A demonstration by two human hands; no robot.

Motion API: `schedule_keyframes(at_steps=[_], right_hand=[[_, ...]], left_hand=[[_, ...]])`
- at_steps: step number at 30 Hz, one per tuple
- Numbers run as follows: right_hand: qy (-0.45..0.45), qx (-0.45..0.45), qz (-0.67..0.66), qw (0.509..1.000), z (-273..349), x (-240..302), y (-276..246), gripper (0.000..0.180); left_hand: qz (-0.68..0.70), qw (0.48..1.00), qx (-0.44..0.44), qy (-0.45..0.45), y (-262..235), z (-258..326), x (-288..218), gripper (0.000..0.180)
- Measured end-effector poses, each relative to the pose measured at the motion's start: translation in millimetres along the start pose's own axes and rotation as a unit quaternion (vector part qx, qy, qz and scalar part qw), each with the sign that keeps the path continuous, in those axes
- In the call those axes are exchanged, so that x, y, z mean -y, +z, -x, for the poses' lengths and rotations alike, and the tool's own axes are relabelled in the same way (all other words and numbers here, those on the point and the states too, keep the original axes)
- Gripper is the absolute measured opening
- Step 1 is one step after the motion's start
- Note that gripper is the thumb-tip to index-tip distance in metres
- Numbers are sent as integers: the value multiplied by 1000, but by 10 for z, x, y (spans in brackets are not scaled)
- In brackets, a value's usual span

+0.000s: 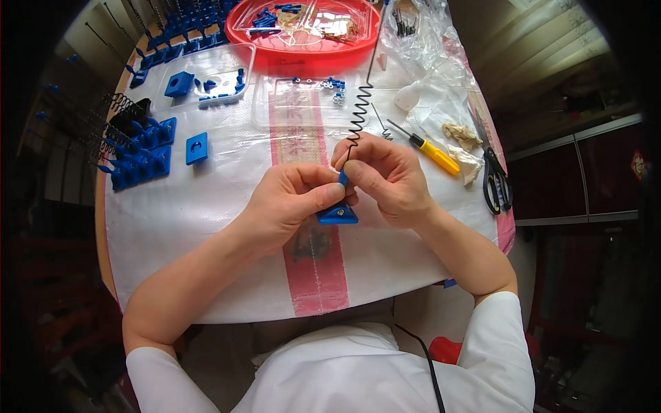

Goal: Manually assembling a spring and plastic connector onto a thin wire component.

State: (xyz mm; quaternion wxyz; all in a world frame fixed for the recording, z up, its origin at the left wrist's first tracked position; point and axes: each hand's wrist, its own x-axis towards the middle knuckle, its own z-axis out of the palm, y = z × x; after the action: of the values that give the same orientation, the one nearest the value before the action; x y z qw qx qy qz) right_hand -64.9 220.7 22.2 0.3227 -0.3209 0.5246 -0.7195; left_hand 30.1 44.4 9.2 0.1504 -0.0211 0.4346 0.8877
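Observation:
Near the middle of the table my left hand [301, 198] is closed around a small blue plastic base [338, 215] with a brass-coloured screw or nut on its near face. Close against it, my right hand [391, 177] pinches the lower end of a black coiled wire [359, 113], where the wire meets the base's blue neck. From there the wire rises in zigzag coils and runs on straight toward the far edge. My fingers hide most of the joint between wire and neck, so how far the wire sits in it cannot be seen.
Blue bases with springs [141, 162] stand at the left. Clear trays [256, 103] hold small blue parts and nuts; a red basin [303, 65] is behind them. A yellow screwdriver [438, 157], black scissors [494, 182] and plastic bags [437, 62] lie right. One blue square piece [197, 148] lies left.

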Motion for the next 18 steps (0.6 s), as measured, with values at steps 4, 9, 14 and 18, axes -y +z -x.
schedule_keyframes(at_steps=[4, 9, 14, 18], right_hand=[[-72, 3, 45, 996, -8, -16, -26, 7], [-117, 3, 81, 990, 1, 37, -24, 9], [-144, -3, 138, 980, 7, 68, -22, 14], [-114, -57, 100, 987, 4, 177, 36, 17]], left_hand=[[-97, 995, -22, 23, 89, 21, -96, 19], [-297, 946, -27, 127, 104, 39, -115, 16], [-388, 907, -44, 157, 166, 63, -175, 14], [-405, 891, -84, 185, 140, 96, -268, 12]])
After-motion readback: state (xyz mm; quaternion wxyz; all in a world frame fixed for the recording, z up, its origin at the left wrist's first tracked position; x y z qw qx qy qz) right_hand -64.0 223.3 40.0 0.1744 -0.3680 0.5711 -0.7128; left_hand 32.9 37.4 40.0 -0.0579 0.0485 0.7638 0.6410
